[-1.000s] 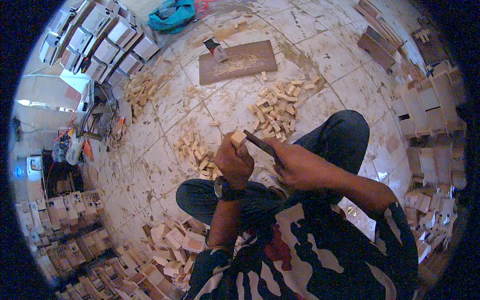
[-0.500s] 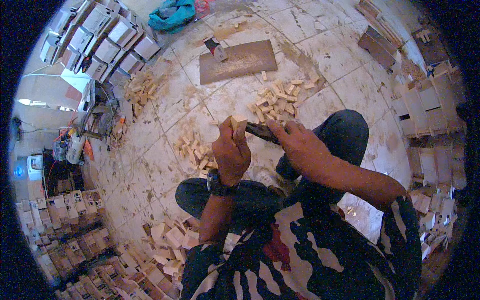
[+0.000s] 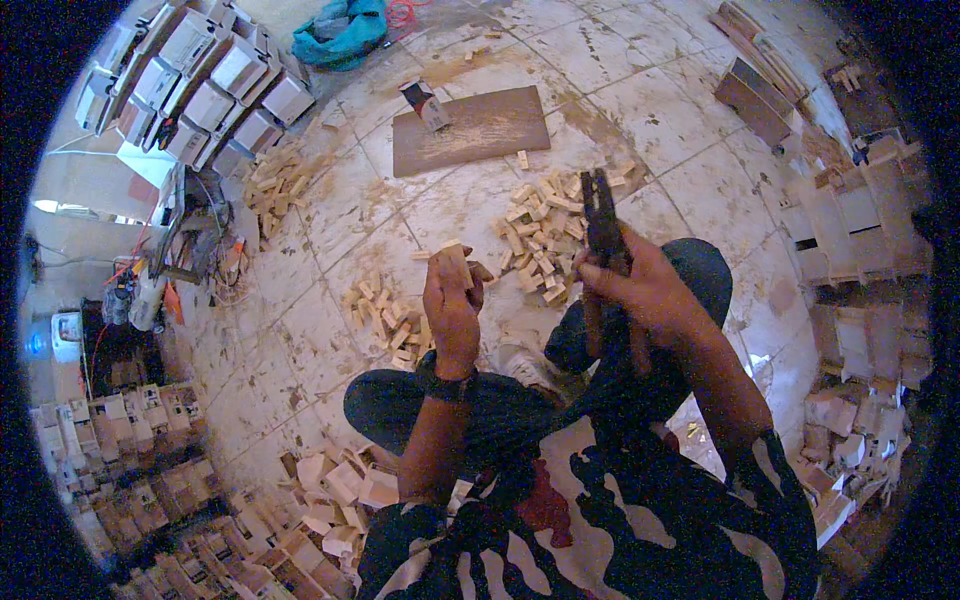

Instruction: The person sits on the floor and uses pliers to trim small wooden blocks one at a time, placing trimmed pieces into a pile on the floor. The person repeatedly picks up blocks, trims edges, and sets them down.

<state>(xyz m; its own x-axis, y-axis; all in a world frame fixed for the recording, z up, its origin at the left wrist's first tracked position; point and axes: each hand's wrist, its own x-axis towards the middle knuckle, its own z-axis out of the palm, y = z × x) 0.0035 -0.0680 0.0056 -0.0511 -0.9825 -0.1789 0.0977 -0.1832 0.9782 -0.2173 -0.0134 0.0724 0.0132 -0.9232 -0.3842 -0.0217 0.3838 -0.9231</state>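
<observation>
A small pale wooden block (image 3: 455, 265) sits in my left hand (image 3: 455, 315), pinched upright between thumb and fingers. Dark pliers (image 3: 603, 220) are gripped in my right hand (image 3: 645, 285), jaws pointing away from me and slightly parted, handles running down below the palm. Nothing shows between the jaws. The block and the pliers are well apart. Beyond my hands lies a pile of small wooden blocks (image 3: 540, 235). Another small heap of blocks (image 3: 385, 312) is on the floor just left of my left hand.
A brown board (image 3: 480, 140) with a small box (image 3: 425, 105) on it lies ahead on the tiles. Rows of white-faced pieces (image 3: 210, 90) stand far left, near cables and tools (image 3: 150, 300). Stacked wooden pieces line both sides. A teal sack (image 3: 340, 35) is at the back.
The pliers have come away from the block, swinging right and turning from sideways to pointing forward. My left hand still holds the block, its fingers slightly loosened.
</observation>
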